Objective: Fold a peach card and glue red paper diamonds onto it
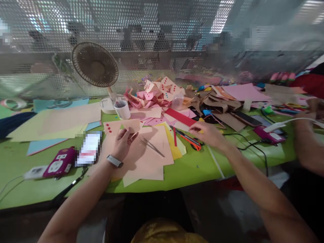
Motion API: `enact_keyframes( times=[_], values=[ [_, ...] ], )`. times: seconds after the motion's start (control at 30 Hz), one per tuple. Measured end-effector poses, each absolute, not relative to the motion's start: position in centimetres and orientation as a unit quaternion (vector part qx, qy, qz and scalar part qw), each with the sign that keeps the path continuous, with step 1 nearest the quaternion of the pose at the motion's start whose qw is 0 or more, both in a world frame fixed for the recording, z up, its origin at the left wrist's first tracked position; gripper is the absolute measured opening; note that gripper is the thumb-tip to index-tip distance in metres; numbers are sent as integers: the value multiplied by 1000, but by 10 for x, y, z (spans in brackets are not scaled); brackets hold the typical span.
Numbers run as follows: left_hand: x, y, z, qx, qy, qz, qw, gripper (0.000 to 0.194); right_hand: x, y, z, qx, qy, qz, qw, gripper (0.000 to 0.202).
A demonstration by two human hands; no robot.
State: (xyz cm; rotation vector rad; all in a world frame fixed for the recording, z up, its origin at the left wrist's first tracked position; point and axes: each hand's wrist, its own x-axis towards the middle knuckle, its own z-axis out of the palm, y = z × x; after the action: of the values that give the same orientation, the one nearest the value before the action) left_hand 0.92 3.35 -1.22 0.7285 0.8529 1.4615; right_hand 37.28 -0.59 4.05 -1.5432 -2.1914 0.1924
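My left hand, wearing a grey watch, holds a folded peach paper card with red diamond shapes. Metal tweezers lie right of it on peach sheets. Closed fingers of my right hand are at the end of a wide red strip, around a small yellow thing too unclear to name. Just left of that hand rests an orange and black cutting tool. A narrow red strip lies on yellow paper.
Behind the sheets stand a white cup and a fan, beside a heap of pink paper pieces. Phones and purple power banks with cables lie at both sides. At the far right is another person's arm.
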Motion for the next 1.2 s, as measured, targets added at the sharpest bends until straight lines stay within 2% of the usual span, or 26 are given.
enact_keyframes(
  times=[0.1, 0.23, 0.4, 0.47, 0.53, 0.7, 0.77, 0.9, 1.0, 1.1, 1.2],
  values=[
    [7, 35, -16, 320, 367, 637, 598, 24, 299, -22, 40, -496, -850, 106, 144, 26],
    [5, 36, -18, 317, 361, 636, 604, 26, 243, -28, 24, -515, -847, 125, 37, 40],
    [3, 37, -18, 304, 347, 642, 613, 28, 229, -30, 15, -511, -853, 106, 15, 23],
    [2, 38, -20, 303, 338, 644, 616, 29, 232, -32, 18, -550, -828, 104, 31, 21],
    [1, 41, -22, 307, 326, 647, 617, 29, 237, -32, 23, -585, -794, 144, 82, 17],
    [-4, 46, -24, 305, 310, 655, 618, 30, 253, -22, 35, -575, -678, 308, 340, 28],
    [-5, 47, -23, 305, 309, 657, 617, 30, 256, -16, 40, -562, -610, 373, 415, 27],
    [-7, 45, -19, 310, 307, 658, 614, 29, 253, -1, 45, -524, -531, 462, 479, 32],
    [-7, 43, -19, 310, 310, 654, 617, 30, 245, 18, 44, -516, -545, 422, 509, 38],
    [-6, 43, -21, 301, 319, 652, 619, 32, 236, 44, 41, -543, -603, 283, 511, 40],
    [-6, 44, -22, 288, 328, 653, 619, 32, 231, 67, 35, -604, -671, 137, 408, 34]
  ],
)
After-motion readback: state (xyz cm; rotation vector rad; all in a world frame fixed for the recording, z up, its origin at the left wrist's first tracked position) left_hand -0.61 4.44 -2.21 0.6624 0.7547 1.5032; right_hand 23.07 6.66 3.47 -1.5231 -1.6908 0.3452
